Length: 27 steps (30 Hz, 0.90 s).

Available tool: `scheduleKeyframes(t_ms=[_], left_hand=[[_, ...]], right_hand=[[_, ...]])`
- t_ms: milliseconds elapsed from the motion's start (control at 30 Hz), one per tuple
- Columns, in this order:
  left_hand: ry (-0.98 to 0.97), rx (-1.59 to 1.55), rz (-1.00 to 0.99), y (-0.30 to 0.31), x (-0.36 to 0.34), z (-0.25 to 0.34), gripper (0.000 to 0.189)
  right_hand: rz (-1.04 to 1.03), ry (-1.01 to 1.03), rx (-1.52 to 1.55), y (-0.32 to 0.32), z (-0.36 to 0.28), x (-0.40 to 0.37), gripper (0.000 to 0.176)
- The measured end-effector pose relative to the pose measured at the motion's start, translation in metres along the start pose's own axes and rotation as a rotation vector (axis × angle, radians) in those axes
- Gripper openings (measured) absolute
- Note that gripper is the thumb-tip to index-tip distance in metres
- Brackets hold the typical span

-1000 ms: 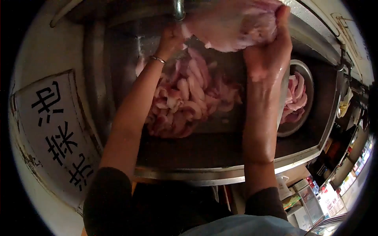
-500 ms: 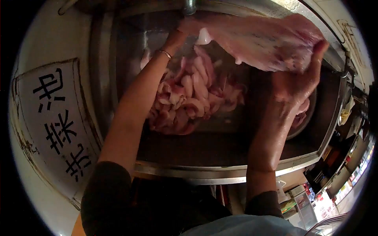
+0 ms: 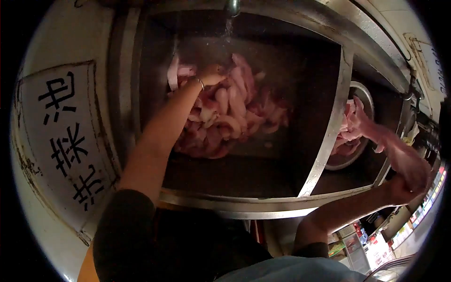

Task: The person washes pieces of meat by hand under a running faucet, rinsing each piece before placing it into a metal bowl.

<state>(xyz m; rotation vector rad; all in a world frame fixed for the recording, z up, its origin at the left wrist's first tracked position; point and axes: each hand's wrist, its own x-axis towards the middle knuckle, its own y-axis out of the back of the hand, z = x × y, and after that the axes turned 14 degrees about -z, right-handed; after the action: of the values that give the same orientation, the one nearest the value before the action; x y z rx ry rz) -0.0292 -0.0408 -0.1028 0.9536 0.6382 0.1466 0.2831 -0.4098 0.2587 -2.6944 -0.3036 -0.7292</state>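
A heap of raw pink meat pieces [image 3: 225,113] lies in the large metal sink basin [image 3: 310,94]. At the upper left of this heap is my left hand [image 3: 212,74], a bracelet at its wrist; its fingers are blurred against the meat, so whether they grip a piece cannot be told. Off to the right, my right hand [image 3: 403,190] is closed around one end of a long raw meat slab [image 3: 392,145]. The slab's other end stretches to a round metal bowl [image 3: 371,101] in the smaller basin, where more meat pieces [image 3: 346,134] lie.
Water runs from a faucet [image 3: 232,7] at the back of the large basin. A metal divider [image 3: 331,136] separates the two basins. On the left wall is a paper sign [image 3: 70,136] with black characters. Shelves with goods [image 3: 357,244] stand at the lower right.
The meat slab, stretched between both hands above the sink before, has swung right with my right hand to the bowl. My left hand has let go of it and dropped to the heap.
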Motion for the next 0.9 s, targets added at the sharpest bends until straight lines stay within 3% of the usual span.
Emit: scheduleKeyframes(t_ms=[33, 67, 100, 133, 167, 200, 233, 300, 367, 400, 433, 500, 567, 667, 700, 767, 800, 867, 900], left_hand=[[0.058, -0.213, -0.087, -0.013, 0.002, -0.008, 0.04], [0.113, -0.426, -0.174, -0.021, 0.006, -0.01, 0.043], [0.238, -0.791, -0.228, -0.014, 0.008, -0.004, 0.043], [0.237, -0.797, -0.236, -0.002, 0.006, 0.005, 0.043], [0.198, -1.074, -0.092, 0.013, 0.005, 0.015, 0.039], [0.157, -1.342, 0.061, 0.029, 0.005, 0.024, 0.036], [0.066, -1.266, 0.151, 0.042, 0.016, 0.028, 0.031], [-0.019, -1.185, 0.23, 0.072, 0.032, 0.036, 0.027], [-0.136, -1.154, -0.024, 0.107, 0.038, 0.049, 0.035], [-0.142, -1.153, -0.025, 0.119, 0.037, 0.055, 0.035], [-0.187, -1.044, -0.075, 0.129, 0.035, 0.06, 0.035], [-0.235, -0.924, -0.118, 0.14, 0.027, 0.067, 0.035], [-0.188, -1.013, 0.02, 0.144, 0.016, 0.073, 0.033], [-0.33, -1.125, -0.047, 0.154, 0.002, 0.071, 0.031], [-0.331, -1.121, -0.053, 0.157, -0.004, 0.078, 0.031], [-0.566, -1.016, 0.292, 0.162, -0.014, 0.091, 0.032], [-0.567, -1.02, 0.284, 0.159, -0.016, 0.083, 0.032], [-0.481, -0.143, 0.626, 0.148, -0.018, 0.057, 0.032], [-0.398, -0.291, 0.569, 0.137, -0.016, 0.049, 0.033]], right_hand=[[0.012, -0.081, -0.171, -0.013, 0.007, -0.019, 0.037], [0.011, -0.075, -0.175, 0.029, 0.022, -0.022, 0.037], [-0.245, -0.245, -0.024, 0.095, 0.041, -0.018, 0.035], [-0.498, -0.418, 0.128, 0.133, 0.049, -0.015, 0.034], [-0.498, -0.421, 0.123, 0.12, 0.051, -0.028, 0.034], [-0.266, -0.486, -0.01, 0.083, 0.056, -0.056, 0.033], [-0.03, -0.545, -0.14, 0.049, 0.062, -0.082, 0.033], [-0.081, -0.554, -0.268, 0.006, 0.071, -0.114, 0.034], [-0.158, -0.909, -0.257, -0.074, 0.07, -0.127, 0.04], [-0.523, -0.711, -0.763, -0.107, 0.077, -0.138, 0.038], [-0.662, -0.485, -0.819, -0.084, 0.099, -0.163, 0.033], [-0.569, -0.925, -0.152, -0.129, 0.12, -0.183, 0.03], [-0.779, -0.821, -0.041, -0.166, 0.155, -0.197, 0.038], [-0.924, -0.469, -0.138, -0.233, 0.204, -0.22, 0.039], [-0.947, -0.5, -0.028, -0.253, 0.213, -0.227, 0.039], [-0.962, -0.535, 0.08, -0.281, 0.222, -0.237, 0.039], [-0.955, -0.61, 0.084, -0.291, 0.225, -0.237, 0.036], [-0.93, -0.683, 0.044, -0.304, 0.223, -0.242, 0.033], [-0.835, -0.572, 0.012, -0.309, 0.224, -0.246, 0.028]])
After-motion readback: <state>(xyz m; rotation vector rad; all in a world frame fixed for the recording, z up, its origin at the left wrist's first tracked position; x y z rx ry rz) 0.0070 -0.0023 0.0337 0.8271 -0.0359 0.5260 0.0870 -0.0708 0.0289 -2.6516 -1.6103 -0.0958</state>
